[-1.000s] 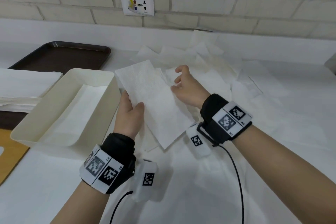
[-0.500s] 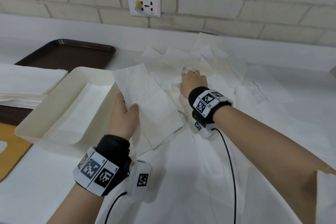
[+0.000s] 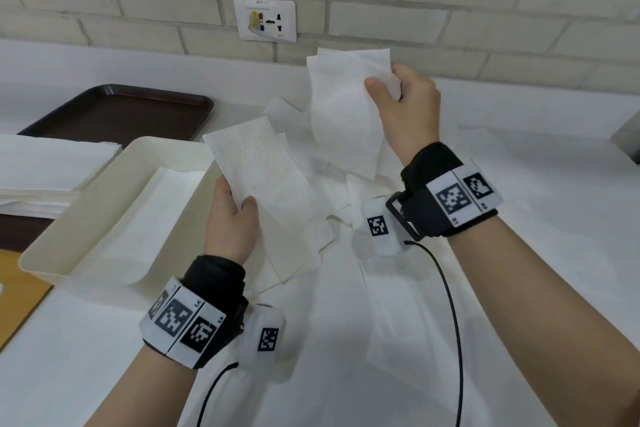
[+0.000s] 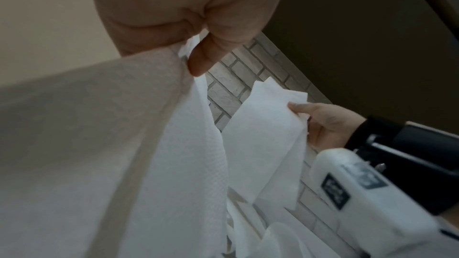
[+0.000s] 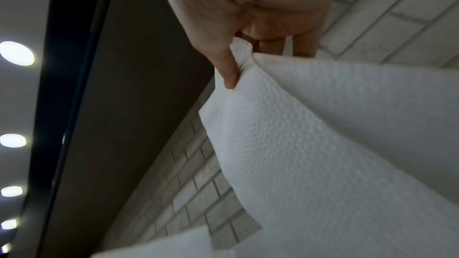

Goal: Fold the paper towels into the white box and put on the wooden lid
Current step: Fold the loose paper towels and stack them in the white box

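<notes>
Right hand [image 3: 408, 114] has lifted a paper towel [image 3: 343, 114] off the tabletop pile, pinched at 12 o'clock. Left hand [image 3: 232, 222] grips folded towel [image 3: 273, 191] beside white box [image 3: 114, 211], 9 o'clock.

Our left hand [image 3: 231, 218] sits low, thumb and fingers pinching a folded paper towel [image 3: 273, 191]. Our right hand [image 3: 407, 111] is raised higher, thumb pressed over a second towel [image 3: 341, 114]. Both wrists wear black bands.

counter [image 3: 554, 218] | white box [image 3: 69, 236] | brown tray [image 3: 114, 114] | loose paper towels [image 3: 360, 191]
</notes>
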A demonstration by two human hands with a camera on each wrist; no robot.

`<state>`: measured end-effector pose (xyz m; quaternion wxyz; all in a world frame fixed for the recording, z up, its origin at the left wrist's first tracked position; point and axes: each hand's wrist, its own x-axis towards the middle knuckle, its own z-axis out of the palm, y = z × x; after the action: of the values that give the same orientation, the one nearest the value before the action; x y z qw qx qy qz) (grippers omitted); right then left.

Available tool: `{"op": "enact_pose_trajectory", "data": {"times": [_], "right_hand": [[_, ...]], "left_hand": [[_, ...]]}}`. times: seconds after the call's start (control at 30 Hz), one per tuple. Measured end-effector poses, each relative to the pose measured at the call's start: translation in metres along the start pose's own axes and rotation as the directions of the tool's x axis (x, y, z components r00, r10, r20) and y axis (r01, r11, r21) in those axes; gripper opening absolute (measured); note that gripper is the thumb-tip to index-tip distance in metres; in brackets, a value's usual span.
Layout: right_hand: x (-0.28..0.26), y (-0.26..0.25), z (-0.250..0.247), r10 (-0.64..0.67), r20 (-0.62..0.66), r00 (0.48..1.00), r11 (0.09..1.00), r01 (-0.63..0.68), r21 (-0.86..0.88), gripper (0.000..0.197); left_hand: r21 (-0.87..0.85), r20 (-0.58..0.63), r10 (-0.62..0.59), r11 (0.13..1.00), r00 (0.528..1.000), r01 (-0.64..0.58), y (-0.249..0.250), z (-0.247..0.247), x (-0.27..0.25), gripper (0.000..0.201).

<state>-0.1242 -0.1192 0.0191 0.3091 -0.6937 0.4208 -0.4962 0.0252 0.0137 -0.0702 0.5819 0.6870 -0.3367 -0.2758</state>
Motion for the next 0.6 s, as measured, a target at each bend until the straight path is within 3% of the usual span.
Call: {"op": "enact_pose_trajectory", "data": {"times": [0.1, 0.23, 0.3, 0.4, 0.6], "right_hand": [[-0.005, -0.009, -0.009, 0.04, 0.016, 0.999, 0.981, -0.042, 0.19, 0.026], [-0.014, -0.023, -0.02, 0.059, 0.057, 0.997, 0.929, -0.075, 0.362, 0.021], [-0.016, -0.027, -0.022, 0.049, 0.064, 0.997, 0.916, -0.07, 0.396, 0.023], [-0.015, -0.025, -0.02, 0.057, 0.07, 0.996, 0.908, -0.081, 0.411, 0.02], [-0.017, -0.008, -0.009, 0.089, 0.084, 0.992, 0.906, -0.116, 0.408, 0.017]], "left_hand": [[-0.003, -0.011, 0.025, 1.0, 1.0, -0.025, 0.002, 0.0, 0.003, 0.039], [-0.026, -0.013, 0.042, 0.999, 0.999, -0.042, 0.009, 0.003, 0.004, 0.038], [-0.073, -0.017, 0.057, 0.996, 0.998, -0.059, 0.014, 0.004, 0.003, 0.045], [-0.066, -0.011, 0.142, 0.988, 0.99, -0.143, 0.021, 0.005, 0.0, 0.073], [-0.125, 0.054, 0.246, 0.963, 0.968, -0.237, 0.034, 0.007, 0.001, 0.071]]}}
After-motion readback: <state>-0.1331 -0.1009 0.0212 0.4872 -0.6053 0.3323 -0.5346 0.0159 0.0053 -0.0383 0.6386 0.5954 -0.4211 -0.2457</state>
